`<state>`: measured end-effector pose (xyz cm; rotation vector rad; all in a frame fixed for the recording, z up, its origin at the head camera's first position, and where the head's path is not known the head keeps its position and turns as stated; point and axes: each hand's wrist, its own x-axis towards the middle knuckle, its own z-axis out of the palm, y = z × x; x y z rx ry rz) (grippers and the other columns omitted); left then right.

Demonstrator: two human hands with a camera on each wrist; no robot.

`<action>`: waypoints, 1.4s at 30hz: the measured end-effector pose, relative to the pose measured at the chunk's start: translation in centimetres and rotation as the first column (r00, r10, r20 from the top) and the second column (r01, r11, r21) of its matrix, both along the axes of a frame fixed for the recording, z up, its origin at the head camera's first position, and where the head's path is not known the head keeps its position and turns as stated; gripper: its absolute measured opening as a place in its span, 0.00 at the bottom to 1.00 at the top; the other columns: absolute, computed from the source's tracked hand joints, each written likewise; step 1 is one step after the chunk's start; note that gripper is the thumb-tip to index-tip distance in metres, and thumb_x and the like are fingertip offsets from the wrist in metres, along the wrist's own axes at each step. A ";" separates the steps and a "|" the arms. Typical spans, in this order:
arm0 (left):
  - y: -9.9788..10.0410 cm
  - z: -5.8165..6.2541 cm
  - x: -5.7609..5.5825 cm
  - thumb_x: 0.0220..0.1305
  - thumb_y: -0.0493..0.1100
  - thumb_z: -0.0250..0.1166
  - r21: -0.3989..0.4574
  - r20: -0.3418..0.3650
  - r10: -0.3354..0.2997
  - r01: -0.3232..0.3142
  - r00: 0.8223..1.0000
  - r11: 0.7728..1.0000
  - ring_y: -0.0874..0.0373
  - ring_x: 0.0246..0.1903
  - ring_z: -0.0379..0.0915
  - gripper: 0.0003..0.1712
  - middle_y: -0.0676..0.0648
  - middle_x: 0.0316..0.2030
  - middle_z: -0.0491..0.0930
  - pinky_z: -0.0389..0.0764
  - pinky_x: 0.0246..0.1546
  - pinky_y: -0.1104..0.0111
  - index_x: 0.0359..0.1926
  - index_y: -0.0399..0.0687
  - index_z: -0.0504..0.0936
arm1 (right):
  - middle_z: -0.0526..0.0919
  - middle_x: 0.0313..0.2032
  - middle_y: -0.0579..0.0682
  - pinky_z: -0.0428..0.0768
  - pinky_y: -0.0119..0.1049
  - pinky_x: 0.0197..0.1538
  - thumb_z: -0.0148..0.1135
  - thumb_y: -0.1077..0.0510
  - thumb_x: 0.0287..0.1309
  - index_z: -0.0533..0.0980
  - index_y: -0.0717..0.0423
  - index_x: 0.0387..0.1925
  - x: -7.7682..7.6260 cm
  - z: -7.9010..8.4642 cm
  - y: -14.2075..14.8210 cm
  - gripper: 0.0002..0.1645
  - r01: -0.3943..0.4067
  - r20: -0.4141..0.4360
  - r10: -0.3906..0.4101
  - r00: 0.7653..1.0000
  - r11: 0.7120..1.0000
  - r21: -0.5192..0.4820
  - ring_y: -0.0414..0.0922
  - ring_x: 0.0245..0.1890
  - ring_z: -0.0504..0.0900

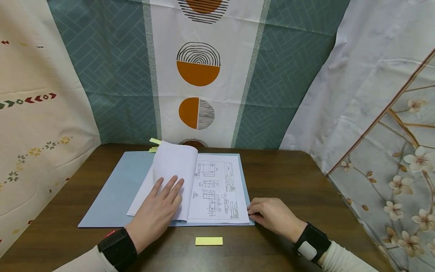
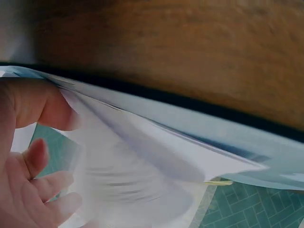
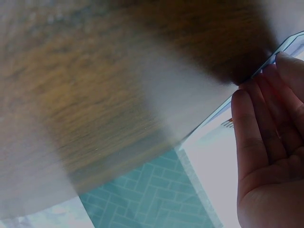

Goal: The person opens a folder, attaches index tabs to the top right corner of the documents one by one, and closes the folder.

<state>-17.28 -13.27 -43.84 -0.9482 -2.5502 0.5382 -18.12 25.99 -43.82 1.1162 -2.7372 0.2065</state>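
White printed paper point(image 1: 217, 189) is laid over the right half of the blue folder point(image 1: 112, 192), its long axis running near to far. Its near right corner is met by the right hand point(image 1: 272, 213); whether pinched cannot be told. Leftward, the turned page point(image 1: 175, 162) is covered by the left hand point(image 1: 158, 211), fingers straight, nothing grasped.
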 end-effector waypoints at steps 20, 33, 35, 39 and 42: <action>2.1 -0.4 -1.8 0.54 0.44 0.74 0.131 0.102 0.032 -0.045 0.994 0.990 0.49 0.39 0.73 0.33 0.41 0.43 0.78 0.75 0.48 0.55 0.63 0.56 0.78 | 0.82 0.40 0.34 0.79 0.30 0.44 0.75 0.52 0.52 0.88 0.44 0.39 -0.1 -0.4 0.0 0.10 0.013 0.010 -0.013 1.000 1.000 0.006 0.31 0.35 0.79; 3.8 -1.0 -3.1 0.68 0.60 0.59 0.236 0.239 0.058 -0.116 0.969 0.965 0.45 0.57 0.74 0.26 0.41 0.63 0.74 0.77 0.52 0.54 0.58 0.52 0.80 | 0.81 0.41 0.34 0.79 0.31 0.46 0.74 0.49 0.53 0.84 0.42 0.40 -0.5 -0.2 -0.1 0.12 0.042 0.070 -0.041 0.997 0.999 -0.008 0.33 0.37 0.77; 3.8 -0.9 -3.1 0.67 0.61 0.60 0.241 0.246 0.068 -0.129 0.967 0.962 0.46 0.56 0.75 0.27 0.41 0.63 0.74 0.78 0.51 0.54 0.59 0.52 0.79 | 0.80 0.41 0.34 0.79 0.31 0.47 0.74 0.49 0.53 0.84 0.43 0.42 -0.6 -0.1 -0.1 0.14 0.057 0.090 -0.056 0.994 0.998 -0.017 0.34 0.38 0.78; 3.8 -0.8 -3.1 0.66 0.62 0.61 0.236 0.242 0.081 -0.140 0.967 0.962 0.46 0.55 0.77 0.28 0.41 0.61 0.76 0.78 0.50 0.54 0.61 0.53 0.78 | 0.81 0.43 0.36 0.79 0.32 0.49 0.75 0.50 0.52 0.83 0.45 0.46 -0.9 0.1 -0.1 0.18 0.079 0.129 -0.074 0.989 0.997 -0.027 0.36 0.39 0.79; 3.9 -0.7 -3.1 0.66 0.61 0.61 0.232 0.244 0.083 -0.142 0.966 0.962 0.46 0.53 0.77 0.29 0.41 0.59 0.77 0.79 0.49 0.54 0.61 0.53 0.78 | 0.82 0.43 0.37 0.79 0.32 0.48 0.75 0.50 0.52 0.83 0.46 0.47 -1.2 0.2 -0.1 0.19 0.074 0.144 -0.070 0.987 0.997 -0.025 0.36 0.38 0.79</action>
